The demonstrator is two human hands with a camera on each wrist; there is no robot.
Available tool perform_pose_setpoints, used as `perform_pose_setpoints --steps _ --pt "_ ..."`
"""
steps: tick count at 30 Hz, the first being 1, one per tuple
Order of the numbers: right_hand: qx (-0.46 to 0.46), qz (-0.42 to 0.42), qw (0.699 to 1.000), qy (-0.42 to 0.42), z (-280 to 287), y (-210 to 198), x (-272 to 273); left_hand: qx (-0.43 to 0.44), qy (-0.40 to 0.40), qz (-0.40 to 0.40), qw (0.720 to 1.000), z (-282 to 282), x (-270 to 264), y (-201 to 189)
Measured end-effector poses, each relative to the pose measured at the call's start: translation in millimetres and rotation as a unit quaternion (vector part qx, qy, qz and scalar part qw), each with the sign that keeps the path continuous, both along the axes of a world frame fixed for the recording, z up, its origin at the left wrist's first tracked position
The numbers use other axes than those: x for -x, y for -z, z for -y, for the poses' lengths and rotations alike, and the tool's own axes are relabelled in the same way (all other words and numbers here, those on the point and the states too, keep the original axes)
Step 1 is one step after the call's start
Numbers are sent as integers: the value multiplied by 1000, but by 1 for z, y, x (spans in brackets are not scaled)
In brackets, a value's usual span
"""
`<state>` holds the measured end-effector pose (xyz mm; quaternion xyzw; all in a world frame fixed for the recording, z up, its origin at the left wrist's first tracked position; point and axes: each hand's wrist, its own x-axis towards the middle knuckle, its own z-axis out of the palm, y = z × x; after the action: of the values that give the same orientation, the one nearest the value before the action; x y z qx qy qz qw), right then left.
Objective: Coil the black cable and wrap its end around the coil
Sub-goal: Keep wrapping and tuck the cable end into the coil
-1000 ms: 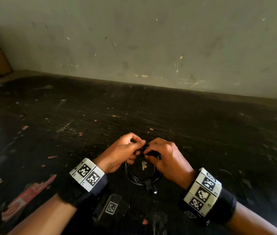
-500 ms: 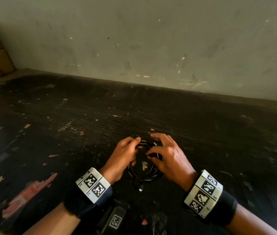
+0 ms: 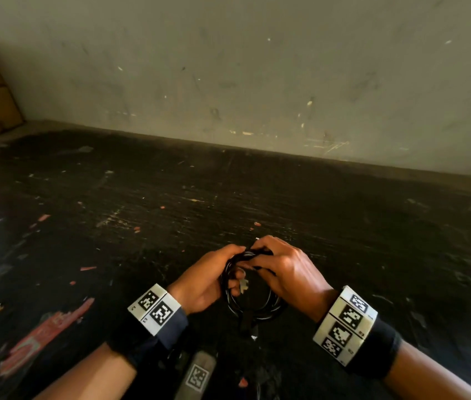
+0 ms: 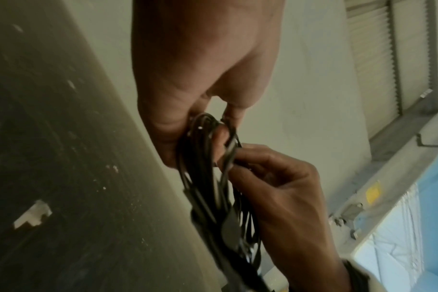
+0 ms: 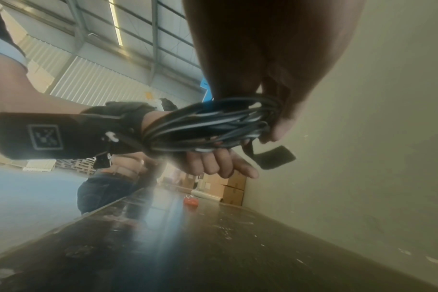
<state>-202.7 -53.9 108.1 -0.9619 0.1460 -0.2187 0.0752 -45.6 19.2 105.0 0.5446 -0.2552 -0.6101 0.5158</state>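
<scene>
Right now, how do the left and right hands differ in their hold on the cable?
The left hand grips the coil's left side, fingers curled round the strands; the right hand pinches at the top of the cable. The left hand's palm side faces the head camera, while the right hand shows its back. Both hold the same coil clear of the table, each wrist in a tagged band.

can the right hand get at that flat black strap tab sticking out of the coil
Probably yes: the flat black strap tab hangs free just below the right hand, which already grips the coiled black cable; only that grip must loosen.
</scene>
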Motion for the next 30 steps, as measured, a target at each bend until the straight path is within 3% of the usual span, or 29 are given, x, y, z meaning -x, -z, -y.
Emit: perform_pose_setpoints --steps 6,14,22,30 --pt "-5 -15 1000 -18 5 -1 3 -3 25 -42 999 2 1 3" --pt "20 -13 1000 -9 3 3 8 59 -20 36 997 2 7 14" --pt "-39 13 998 -36 4 6 7 113 -20 68 991 1 10 21" --pt "27 49 998 -8 -1 4 5 142 -66 180 971 6 11 27"
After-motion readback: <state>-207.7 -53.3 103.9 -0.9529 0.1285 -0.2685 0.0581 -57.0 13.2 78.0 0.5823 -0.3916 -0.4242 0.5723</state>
